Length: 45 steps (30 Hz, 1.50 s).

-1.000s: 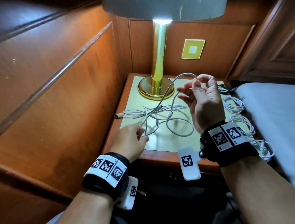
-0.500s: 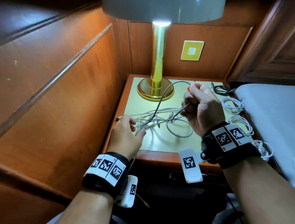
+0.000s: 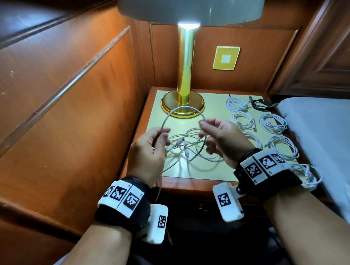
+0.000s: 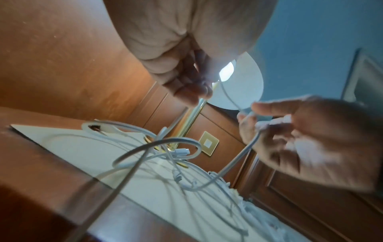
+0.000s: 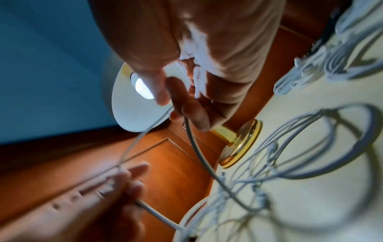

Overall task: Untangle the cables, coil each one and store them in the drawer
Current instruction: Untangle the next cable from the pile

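Black wristbands (image 3: 125,206) with white square-code tags sit nearest, one on each wrist; the only letters on them are too small to read. Beyond them the left hand (image 3: 151,151) and right hand (image 3: 220,138) are raised over the near half of the nightstand (image 3: 172,182), each pinching the same grey cable (image 3: 184,110) between thumb and fingertips, so that it arches in a loop towards the lamp (image 3: 184,71). From the left pinch the cable drops past the nightstand's front edge; from the right pinch it runs down into the tangle (image 3: 193,149) of white cables lying loose on the nightstand's pale top, under and between the hands. Right of the tangle, along the nightstand's right side, lie several white coils (image 3: 272,123), and at the far right corner a black coil (image 3: 262,105). The lamp's brass base stands at the back. On the wood wall behind it is a yellow switch plate (image 3: 226,58), with no writing legible. Half a second ago the left hand was low on the tangle and the right held the cable alone; now both hands are up and share the loop.
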Each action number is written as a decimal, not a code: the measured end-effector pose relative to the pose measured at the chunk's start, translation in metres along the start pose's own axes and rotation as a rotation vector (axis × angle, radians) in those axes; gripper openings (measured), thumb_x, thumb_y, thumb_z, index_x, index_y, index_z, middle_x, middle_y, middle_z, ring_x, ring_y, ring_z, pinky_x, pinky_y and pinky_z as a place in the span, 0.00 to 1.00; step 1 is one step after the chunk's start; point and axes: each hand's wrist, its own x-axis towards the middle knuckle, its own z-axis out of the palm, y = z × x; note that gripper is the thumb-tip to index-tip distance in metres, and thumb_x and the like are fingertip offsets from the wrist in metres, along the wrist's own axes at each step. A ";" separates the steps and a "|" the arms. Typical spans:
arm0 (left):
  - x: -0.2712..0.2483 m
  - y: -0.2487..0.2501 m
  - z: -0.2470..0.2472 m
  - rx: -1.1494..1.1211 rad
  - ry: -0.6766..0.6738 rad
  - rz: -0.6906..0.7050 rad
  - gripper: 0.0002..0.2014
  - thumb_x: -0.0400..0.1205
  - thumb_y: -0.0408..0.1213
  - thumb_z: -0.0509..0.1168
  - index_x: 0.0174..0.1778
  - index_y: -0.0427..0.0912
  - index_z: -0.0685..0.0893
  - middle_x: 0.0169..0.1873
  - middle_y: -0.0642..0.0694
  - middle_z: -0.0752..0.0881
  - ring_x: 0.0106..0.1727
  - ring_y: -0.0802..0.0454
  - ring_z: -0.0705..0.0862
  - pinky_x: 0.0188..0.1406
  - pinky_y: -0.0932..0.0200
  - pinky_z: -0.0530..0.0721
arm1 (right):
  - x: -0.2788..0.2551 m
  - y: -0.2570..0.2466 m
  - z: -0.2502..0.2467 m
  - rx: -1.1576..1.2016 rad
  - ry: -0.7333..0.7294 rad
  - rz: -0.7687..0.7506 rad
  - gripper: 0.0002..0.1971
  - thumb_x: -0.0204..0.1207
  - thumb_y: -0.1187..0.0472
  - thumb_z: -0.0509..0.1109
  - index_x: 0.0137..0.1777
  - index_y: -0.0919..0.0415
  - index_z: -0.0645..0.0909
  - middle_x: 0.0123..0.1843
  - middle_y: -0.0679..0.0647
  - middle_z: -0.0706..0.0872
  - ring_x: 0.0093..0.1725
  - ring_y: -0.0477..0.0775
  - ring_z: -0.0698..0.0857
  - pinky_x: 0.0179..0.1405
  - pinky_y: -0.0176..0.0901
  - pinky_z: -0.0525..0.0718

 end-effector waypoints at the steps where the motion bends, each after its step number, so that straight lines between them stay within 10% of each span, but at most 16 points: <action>1: 0.002 0.003 -0.001 -0.055 0.028 -0.007 0.09 0.87 0.41 0.63 0.57 0.50 0.87 0.34 0.54 0.85 0.30 0.56 0.82 0.34 0.52 0.88 | 0.000 0.004 -0.001 -0.138 -0.031 -0.015 0.05 0.83 0.60 0.70 0.53 0.61 0.80 0.40 0.56 0.82 0.24 0.44 0.73 0.24 0.39 0.72; 5: 0.007 0.015 -0.008 -0.150 0.152 -0.013 0.13 0.90 0.32 0.59 0.65 0.40 0.85 0.35 0.50 0.82 0.35 0.56 0.83 0.36 0.65 0.87 | -0.003 0.014 -0.002 -0.766 -0.147 -0.018 0.07 0.79 0.56 0.74 0.51 0.59 0.86 0.40 0.50 0.86 0.36 0.46 0.81 0.39 0.41 0.78; 10: 0.012 0.011 -0.015 -0.204 0.255 -0.040 0.13 0.91 0.33 0.57 0.65 0.41 0.84 0.35 0.49 0.81 0.33 0.55 0.83 0.37 0.66 0.86 | 0.000 0.022 -0.008 -0.969 -0.136 0.079 0.05 0.78 0.59 0.74 0.49 0.59 0.89 0.43 0.54 0.91 0.40 0.50 0.85 0.36 0.35 0.78; 17: 0.015 0.008 -0.016 -0.322 0.296 -0.143 0.12 0.91 0.35 0.56 0.61 0.47 0.85 0.33 0.52 0.81 0.33 0.52 0.81 0.40 0.57 0.88 | 0.002 0.023 -0.003 -0.865 -0.068 0.058 0.08 0.80 0.53 0.72 0.45 0.56 0.81 0.42 0.54 0.89 0.46 0.58 0.91 0.45 0.55 0.91; 25: 0.018 0.012 -0.017 -0.531 0.275 -0.255 0.14 0.92 0.31 0.53 0.63 0.38 0.83 0.31 0.50 0.75 0.27 0.59 0.72 0.34 0.62 0.86 | -0.003 0.035 0.016 -0.793 -0.130 0.138 0.19 0.79 0.50 0.75 0.64 0.52 0.74 0.50 0.55 0.88 0.29 0.45 0.90 0.24 0.40 0.84; 30: 0.014 0.016 -0.019 -0.432 0.217 -0.189 0.14 0.92 0.32 0.54 0.61 0.44 0.85 0.32 0.50 0.77 0.30 0.58 0.74 0.33 0.61 0.85 | 0.007 0.029 0.018 -0.601 -0.026 0.030 0.07 0.83 0.57 0.69 0.42 0.54 0.78 0.41 0.54 0.88 0.42 0.56 0.92 0.45 0.57 0.90; 37: 0.010 0.009 -0.016 -0.049 0.166 -0.095 0.10 0.86 0.39 0.62 0.61 0.50 0.85 0.38 0.53 0.84 0.37 0.51 0.82 0.44 0.42 0.90 | 0.008 0.008 0.018 0.018 0.061 0.036 0.07 0.88 0.64 0.50 0.50 0.59 0.68 0.38 0.58 0.79 0.39 0.64 0.91 0.49 0.63 0.88; 45: 0.006 0.004 -0.014 0.081 0.073 -0.065 0.16 0.83 0.38 0.63 0.66 0.43 0.86 0.43 0.44 0.88 0.40 0.41 0.87 0.46 0.42 0.89 | 0.012 0.016 0.016 -0.298 0.119 -0.088 0.08 0.89 0.54 0.57 0.56 0.59 0.72 0.37 0.55 0.75 0.21 0.48 0.73 0.22 0.48 0.80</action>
